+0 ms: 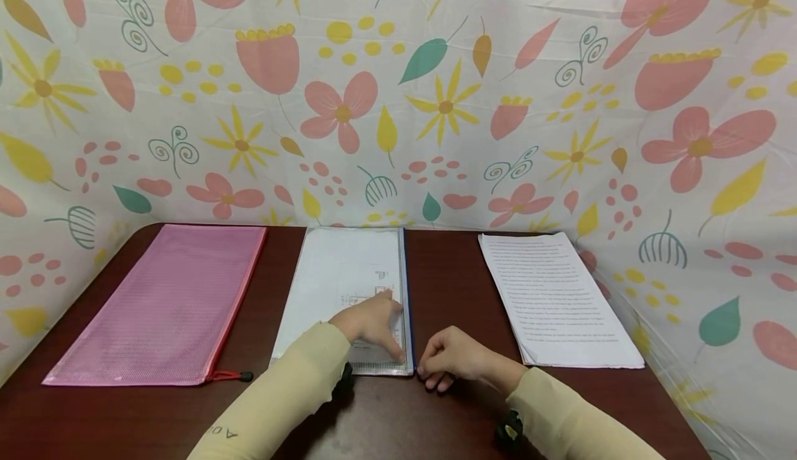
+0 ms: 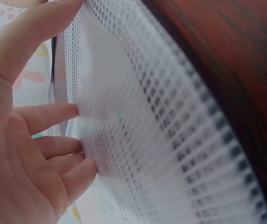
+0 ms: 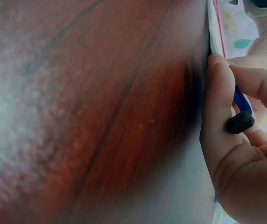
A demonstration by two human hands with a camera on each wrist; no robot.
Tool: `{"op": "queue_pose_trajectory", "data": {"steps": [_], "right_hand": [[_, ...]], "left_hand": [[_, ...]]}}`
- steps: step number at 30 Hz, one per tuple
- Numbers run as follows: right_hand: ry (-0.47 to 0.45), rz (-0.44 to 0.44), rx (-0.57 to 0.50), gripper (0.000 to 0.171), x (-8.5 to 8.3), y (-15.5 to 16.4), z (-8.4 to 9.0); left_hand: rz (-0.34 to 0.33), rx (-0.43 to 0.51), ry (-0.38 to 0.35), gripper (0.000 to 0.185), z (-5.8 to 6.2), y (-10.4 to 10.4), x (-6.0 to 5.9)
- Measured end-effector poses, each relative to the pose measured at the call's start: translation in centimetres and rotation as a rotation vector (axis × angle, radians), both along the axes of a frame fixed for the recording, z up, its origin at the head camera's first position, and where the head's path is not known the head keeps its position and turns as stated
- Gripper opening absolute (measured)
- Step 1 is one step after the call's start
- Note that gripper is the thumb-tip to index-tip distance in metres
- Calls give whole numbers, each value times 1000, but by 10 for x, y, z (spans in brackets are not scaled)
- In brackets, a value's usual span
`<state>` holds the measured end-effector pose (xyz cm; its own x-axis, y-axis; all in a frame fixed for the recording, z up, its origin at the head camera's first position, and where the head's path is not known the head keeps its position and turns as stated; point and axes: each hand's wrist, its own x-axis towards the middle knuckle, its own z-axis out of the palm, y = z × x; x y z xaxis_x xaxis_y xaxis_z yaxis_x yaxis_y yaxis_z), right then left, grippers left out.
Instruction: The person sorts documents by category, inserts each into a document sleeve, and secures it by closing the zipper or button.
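Note:
A clear mesh zip pouch [image 1: 336,259] with a blue zipper edge lies in the middle of the table, printed sheets showing through it. On its lower right part rests my left hand [image 1: 372,322], thumb and fingers spread; in the left wrist view the fingertips [image 2: 87,167] touch the mesh. At the pouch's near right corner, my right hand [image 1: 459,357] pinches the zipper pull, a blue cord with a dark end [image 3: 240,122] that pokes out between the fingers in the right wrist view. The slider itself is hidden by the fingers.
To the left lies a pink mesh zip pouch [image 1: 168,301] with a red zipper and a dark-tipped pull [image 1: 245,376]. A stack of printed paper [image 1: 557,294] lies on the right of the dark wood table [image 1: 398,418]. Behind hangs a flower-patterned cloth [image 1: 349,190].

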<state>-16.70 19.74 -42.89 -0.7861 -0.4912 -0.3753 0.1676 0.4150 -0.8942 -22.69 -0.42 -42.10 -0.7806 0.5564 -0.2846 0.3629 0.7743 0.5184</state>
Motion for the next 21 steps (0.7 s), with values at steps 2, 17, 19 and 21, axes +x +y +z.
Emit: {"op": "queue_pose_trajectory", "data": {"steps": [2, 17, 19, 21], "right_hand": [[-7, -18, -7, 14, 0, 0, -2], [-81, -169, -101, 4, 2, -5, -12], [-81, -186, -113, 4, 2, -5, -12], [-79, -201, -120, 4, 2, -6, -13]], "left_hand": [[3, 0, -2, 100, 1, 0, 1], [-7, -35, 36, 105, 1, -1, 5], [-8, -41, 44, 105, 0, -1, 5], [-9, -44, 50, 105, 0, -1, 5]]}}
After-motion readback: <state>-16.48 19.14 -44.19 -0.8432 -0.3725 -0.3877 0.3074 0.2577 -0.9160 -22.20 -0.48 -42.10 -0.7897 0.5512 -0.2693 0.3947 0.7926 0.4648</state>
